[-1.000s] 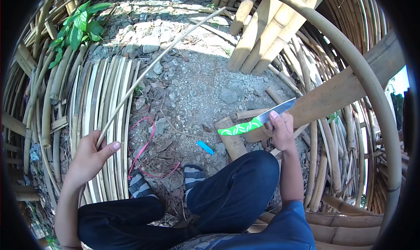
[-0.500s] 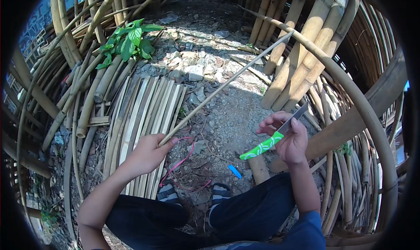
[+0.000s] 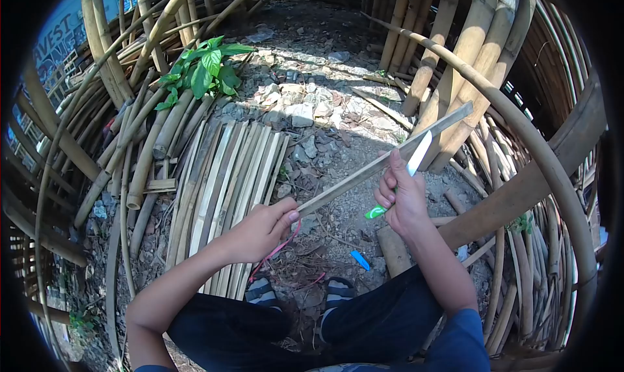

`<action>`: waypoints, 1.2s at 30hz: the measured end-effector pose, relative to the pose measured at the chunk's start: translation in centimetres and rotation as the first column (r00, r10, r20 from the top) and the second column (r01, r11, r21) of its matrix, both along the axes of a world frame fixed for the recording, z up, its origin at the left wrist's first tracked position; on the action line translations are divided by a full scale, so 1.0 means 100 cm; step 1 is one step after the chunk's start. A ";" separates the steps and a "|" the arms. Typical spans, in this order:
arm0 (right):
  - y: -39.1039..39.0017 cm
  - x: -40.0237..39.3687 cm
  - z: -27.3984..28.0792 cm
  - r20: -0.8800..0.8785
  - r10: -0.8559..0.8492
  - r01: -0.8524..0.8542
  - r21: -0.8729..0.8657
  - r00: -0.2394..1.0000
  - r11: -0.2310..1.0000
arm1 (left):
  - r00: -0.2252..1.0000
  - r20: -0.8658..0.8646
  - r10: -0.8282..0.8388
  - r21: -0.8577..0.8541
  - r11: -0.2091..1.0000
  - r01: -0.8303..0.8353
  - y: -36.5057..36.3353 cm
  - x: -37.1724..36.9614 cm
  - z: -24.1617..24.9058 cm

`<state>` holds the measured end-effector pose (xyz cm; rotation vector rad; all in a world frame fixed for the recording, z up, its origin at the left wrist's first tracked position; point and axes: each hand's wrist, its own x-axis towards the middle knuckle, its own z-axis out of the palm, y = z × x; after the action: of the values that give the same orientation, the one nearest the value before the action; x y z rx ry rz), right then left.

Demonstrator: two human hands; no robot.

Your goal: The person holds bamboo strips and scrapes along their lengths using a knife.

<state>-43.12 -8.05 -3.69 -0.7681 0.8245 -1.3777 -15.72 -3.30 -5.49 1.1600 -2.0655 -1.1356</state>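
My left hand (image 3: 263, 229) is closed round the near end of a long flat bamboo strip (image 3: 348, 182), which slants up to the right. In my right hand (image 3: 404, 199) is a knife (image 3: 419, 154) with a green patterned handle, mostly covered by my fingers. Its bright blade points up and lies close beside the strip's far half. My right thumb reaches up along the strip. Under my left hand hangs a pink string (image 3: 276, 250). A small blue object (image 3: 360, 260) lies on the ground between my feet and the knife.
A bundle of split bamboo strips (image 3: 227, 177) lies to the left. Behind it grows a leafy green plant (image 3: 205, 69). Thick bamboo poles (image 3: 474, 53) lean at the right, and a curved pole (image 3: 526, 118) arches there. Pale stones (image 3: 302, 112) lie ahead on the ground.
My right hand has turned and closed round the knife handle, bringing the blade up beside the strip. The strip has swung lower to the right, its flat face now showing.
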 end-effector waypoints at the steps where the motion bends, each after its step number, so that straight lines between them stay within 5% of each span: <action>1: 0.000 0.000 -0.001 0.003 0.000 0.000 0.004 1.000 1.000 | 1.000 0.003 0.000 0.004 1.000 0.000 -0.001 -0.002 0.000; 4: 0.000 -0.003 0.006 -0.043 -0.147 0.146 -0.015 0.988 0.989 | 1.000 0.002 -0.027 0.241 0.970 0.026 -0.005 -0.004 -0.001; 6: -0.005 -0.015 0.008 -0.018 -0.180 0.180 -0.019 0.983 0.984 | 0.941 -0.335 0.050 0.522 0.841 0.141 -0.008 0.004 -0.018; 10: -0.021 -0.037 0.011 0.011 -0.237 0.237 -0.075 0.971 0.969 | 0.944 -0.329 -0.028 0.581 0.782 0.225 -0.012 0.016 -0.042; 14: -0.034 -0.046 -0.004 -0.060 -0.181 0.183 0.031 0.982 0.983 | 0.966 -0.238 -0.101 0.516 0.829 0.214 -0.008 0.015 -0.041; 19: -0.031 -0.050 -0.023 -0.045 -0.145 0.152 0.258 0.988 0.954 | 0.989 -0.127 0.072 0.480 0.877 -0.002 -0.004 0.026 -0.047; 24: -0.028 -0.061 -0.027 -0.174 0.072 -0.023 0.272 0.982 0.962 | 0.985 -0.074 0.153 0.488 0.867 -0.098 -0.002 0.031 -0.045; 31: -0.012 -0.021 -0.034 -0.240 0.035 0.015 0.203 0.970 0.979 | 0.982 -0.115 0.151 0.436 0.896 -0.087 -0.005 0.033 -0.046; 36: -0.001 -0.002 -0.063 -0.598 0.027 0.035 0.092 0.801 0.995 | 0.978 -0.048 0.203 0.424 0.891 -0.164 -0.005 0.026 -0.034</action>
<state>-43.32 -8.18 -9.98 -1.1517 1.3800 -1.0838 -13.12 -3.78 -8.89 1.4358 -1.6434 -1.5519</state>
